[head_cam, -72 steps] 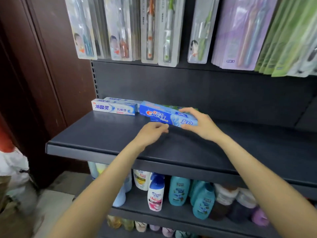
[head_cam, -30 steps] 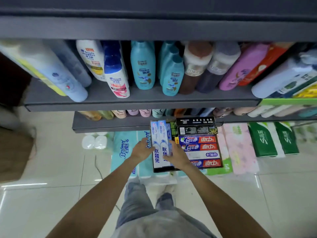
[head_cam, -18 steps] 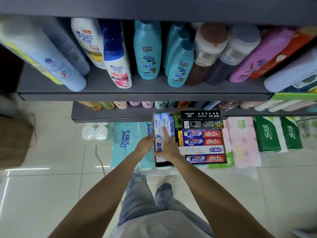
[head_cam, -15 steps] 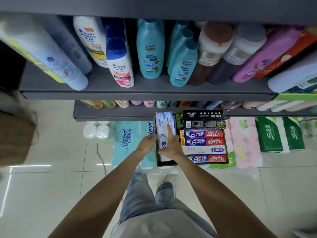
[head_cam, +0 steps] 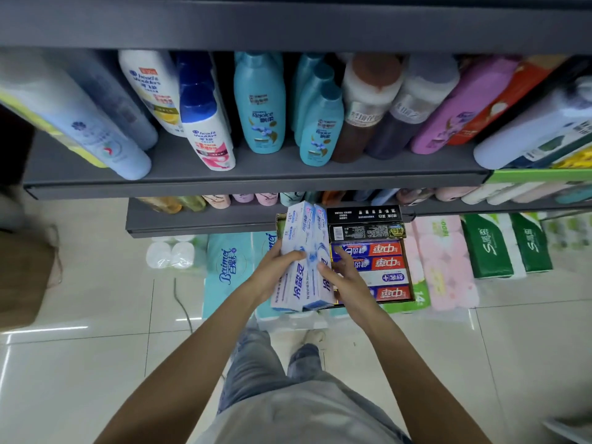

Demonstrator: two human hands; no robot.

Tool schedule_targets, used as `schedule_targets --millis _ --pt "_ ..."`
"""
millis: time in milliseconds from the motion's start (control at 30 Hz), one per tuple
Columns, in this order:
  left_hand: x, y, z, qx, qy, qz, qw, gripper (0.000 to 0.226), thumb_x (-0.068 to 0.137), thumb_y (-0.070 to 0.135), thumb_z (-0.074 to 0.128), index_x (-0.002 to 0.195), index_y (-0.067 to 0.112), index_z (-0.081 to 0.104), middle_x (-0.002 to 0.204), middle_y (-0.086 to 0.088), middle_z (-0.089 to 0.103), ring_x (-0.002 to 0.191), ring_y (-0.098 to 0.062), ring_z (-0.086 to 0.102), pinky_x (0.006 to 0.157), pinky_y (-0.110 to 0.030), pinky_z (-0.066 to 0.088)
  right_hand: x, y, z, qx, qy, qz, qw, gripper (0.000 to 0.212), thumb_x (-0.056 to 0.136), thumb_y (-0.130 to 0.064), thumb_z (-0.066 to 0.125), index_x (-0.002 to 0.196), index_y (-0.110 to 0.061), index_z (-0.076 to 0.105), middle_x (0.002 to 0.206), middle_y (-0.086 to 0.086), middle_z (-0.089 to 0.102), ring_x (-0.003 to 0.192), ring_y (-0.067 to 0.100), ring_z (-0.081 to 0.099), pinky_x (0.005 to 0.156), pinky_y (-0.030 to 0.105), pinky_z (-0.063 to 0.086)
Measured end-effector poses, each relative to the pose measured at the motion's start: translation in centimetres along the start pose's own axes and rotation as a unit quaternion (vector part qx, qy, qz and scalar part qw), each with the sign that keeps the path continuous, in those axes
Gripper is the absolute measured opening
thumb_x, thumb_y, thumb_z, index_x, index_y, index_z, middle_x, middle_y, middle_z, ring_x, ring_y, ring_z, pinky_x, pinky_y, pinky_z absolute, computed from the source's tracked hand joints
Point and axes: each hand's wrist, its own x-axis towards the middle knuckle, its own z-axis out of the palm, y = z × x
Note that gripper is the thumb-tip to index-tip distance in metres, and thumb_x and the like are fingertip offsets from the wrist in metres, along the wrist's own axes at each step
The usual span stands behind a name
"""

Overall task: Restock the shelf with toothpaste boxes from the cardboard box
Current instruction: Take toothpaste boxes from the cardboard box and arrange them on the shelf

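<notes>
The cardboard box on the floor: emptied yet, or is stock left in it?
Stock left. The cardboard box shows a row of red-and-blue toothpaste boxes and black boxes beside the raised white-and-blue pair.

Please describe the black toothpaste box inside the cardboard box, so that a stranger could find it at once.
Look below the shampoo shelf at the open cardboard box standing on the tissue packs. The black toothpaste box lies at its far end, nearest the shelves. It alone is black; its neighbours are red-and-blue or white.

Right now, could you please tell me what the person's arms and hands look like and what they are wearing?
Both forearms are bare, with no sleeves in view. The left hand and right hand wear no gloves, and no rings, watch or bracelets show. Lower down, a light grey top and faded blue jeans are visible.
</notes>
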Motion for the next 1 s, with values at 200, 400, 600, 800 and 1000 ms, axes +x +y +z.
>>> schedule_targets --millis 200,400,600,800,1000 --pt "-2.1 0.6 0.6 -0.014 -0.040 0.044 0.998 0.053 0.067 0.023 0.064 0.118 0.017 0.052 0.107 -0.009 0.067 0.090 -0.025 0.065 0.078 -0.037 0.054 -1.4 -1.6 -1.3 -0.028 -0.027 -0.002 0.999 0.039 0.088 0.003 0.053 0.124 -0.011 0.048 0.120 0.011 0.058 0.106 0.025 0.061 0.086 0.045 0.054" --pt "-3.5 1.5 0.8 -0.110 -0.015 0.063 0.992 0.058 0.069 0.027 0.056 0.124 0.009 0.049 0.104 -0.007 0.069 0.079 -0.017 0.068 0.067 -0.032 0.053 -3.2 -2.6 -2.4 0.084 -0.016 -0.049 0.995 0.040 0.088 0.012 0.045 0.120 -0.013 0.045 0.104 0.010 0.062 0.093 0.021 0.064 0.074 0.035 0.055" --pt "-5.3 2.5 1.2 -0.074 0.011 0.071 0.995 0.055 0.078 0.040 0.064 0.119 0.008 0.045 0.073 0.001 0.067 0.062 -0.012 0.060 0.057 -0.026 0.050 -4.7 -3.9 -3.0 0.079 -0.038 -0.074 0.993 0.040 0.089 0.008 0.046 0.121 -0.015 0.037 0.109 0.009 0.064 0.094 0.020 0.062 0.079 0.036 0.051" --pt "-8.5 3.8 1.3 -0.161 -0.002 0.150 0.976 0.054 0.076 0.026 0.064 0.125 0.008 0.051 0.098 -0.004 0.072 0.085 -0.017 0.070 0.066 -0.028 0.057 -5.5 -5.4 -2.4 -0.016 -0.034 -0.129 0.991 0.052 0.085 0.003 0.059 0.123 -0.020 0.032 0.119 0.007 0.059 0.106 0.021 0.060 0.080 0.035 0.052" --pt "-11.9 4.2 0.3 -0.180 0.038 0.180 0.966 0.030 0.081 0.042 0.060 0.102 0.022 0.069 0.083 -0.004 0.072 0.069 -0.019 0.068 0.062 -0.028 0.056 -7.3 -7.7 -1.8 -0.063 -0.119 -0.188 0.973 0.065 0.079 0.003 0.068 0.123 -0.031 0.035 0.115 0.004 0.062 0.102 0.017 0.062 0.081 0.037 0.055"
